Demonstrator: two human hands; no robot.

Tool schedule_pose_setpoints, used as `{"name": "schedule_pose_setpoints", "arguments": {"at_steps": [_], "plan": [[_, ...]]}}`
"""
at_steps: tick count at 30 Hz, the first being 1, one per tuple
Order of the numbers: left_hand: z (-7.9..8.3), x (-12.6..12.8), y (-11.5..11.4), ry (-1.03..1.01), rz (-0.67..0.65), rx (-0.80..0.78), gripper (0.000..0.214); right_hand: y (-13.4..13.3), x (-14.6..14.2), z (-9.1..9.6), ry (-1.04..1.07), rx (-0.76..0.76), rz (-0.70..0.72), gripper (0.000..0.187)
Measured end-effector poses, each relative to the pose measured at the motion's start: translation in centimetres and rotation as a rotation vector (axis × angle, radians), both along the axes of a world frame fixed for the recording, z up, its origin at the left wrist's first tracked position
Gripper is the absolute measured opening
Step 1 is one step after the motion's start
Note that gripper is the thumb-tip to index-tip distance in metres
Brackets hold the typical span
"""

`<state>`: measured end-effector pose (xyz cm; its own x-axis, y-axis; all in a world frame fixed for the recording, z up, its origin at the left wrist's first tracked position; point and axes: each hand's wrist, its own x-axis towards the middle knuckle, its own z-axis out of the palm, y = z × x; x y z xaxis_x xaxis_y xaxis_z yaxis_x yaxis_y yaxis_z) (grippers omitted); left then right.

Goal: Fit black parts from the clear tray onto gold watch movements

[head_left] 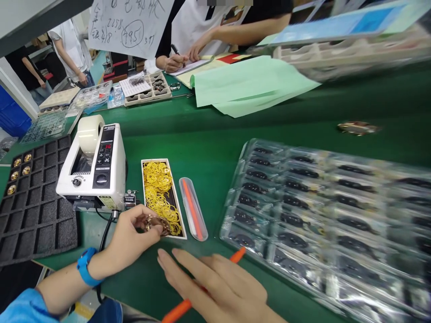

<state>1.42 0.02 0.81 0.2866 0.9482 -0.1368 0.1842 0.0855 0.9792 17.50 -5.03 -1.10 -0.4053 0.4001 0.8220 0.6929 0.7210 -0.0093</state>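
My left hand (134,235), with a blue wristband, is closed around a small gold-and-brown watch head (156,223). It holds this over the near end of a white box (183,224) of yellow rings (158,179). The rings look thin and loosely piled; their exact kind is unclear. Lower down, my right hand (215,282) holds an orange stick (178,310) between its fingers, with both ends sticking out. The right fingers are stretched towards the left hand without touching it. Beside the box lies a clear case (202,224) with a similar orange stick (191,208) inside.
A tape dispenser (114,175) stands at left, beside a black compartment tray (50,193) with several gold pieces. A large clear tray (232,224) of dark oval pieces fills the right. Behind it lies another watch head (358,128). Across the green table (215,134), a person (202,40) writes near green sheets (249,87).
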Motion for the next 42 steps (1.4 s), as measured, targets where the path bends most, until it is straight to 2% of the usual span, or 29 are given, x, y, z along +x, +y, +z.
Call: {"name": "schedule_pose_setpoints", "arguments": {"at_steps": [2,4,6,9,14,21,35,39,42], "plan": [[0.0,0.1,-0.1,-0.115,0.018,-0.160,0.018,0.5,-0.3,-0.3,0.054,0.028,-0.121,0.017],[0.0,0.3,-0.2,-0.188,0.013,-0.274,0.027,1.3,-0.6,-0.5,0.111,-0.023,-0.235,0.017],[0.1,0.4,-0.5,-0.221,0.003,-0.327,0.034,2.0,-0.7,-0.7,0.137,-0.085,-0.256,0.015],[0.1,0.5,-0.8,-0.238,0.004,-0.300,0.038,2.4,-0.7,-1.1,0.156,-0.115,-0.196,0.011],[-0.4,0.5,-1.2,-0.188,0.012,-0.190,0.027,2.6,-0.6,-1.6,0.124,-0.070,-0.139,0.012],[-0.6,0.4,-1.4,-0.135,0.006,-0.110,0.022,3.1,0.2,-1.1,0.048,-0.022,-0.054,0.013],[-1.2,0.0,-1.8,0.002,-0.028,-0.005,0.024,2.8,-0.4,-1.4,0.048,0.028,-0.111,0.008],[-0.8,0.1,-1.5,-0.003,-0.029,-0.018,0.022,2.8,-0.7,-1.4,0.059,0.026,-0.123,0.008],[-0.6,0.1,-1.1,-0.125,-0.011,-0.128,0.023,2.8,-0.7,-1.2,0.139,-0.094,-0.113,0.009]]}}
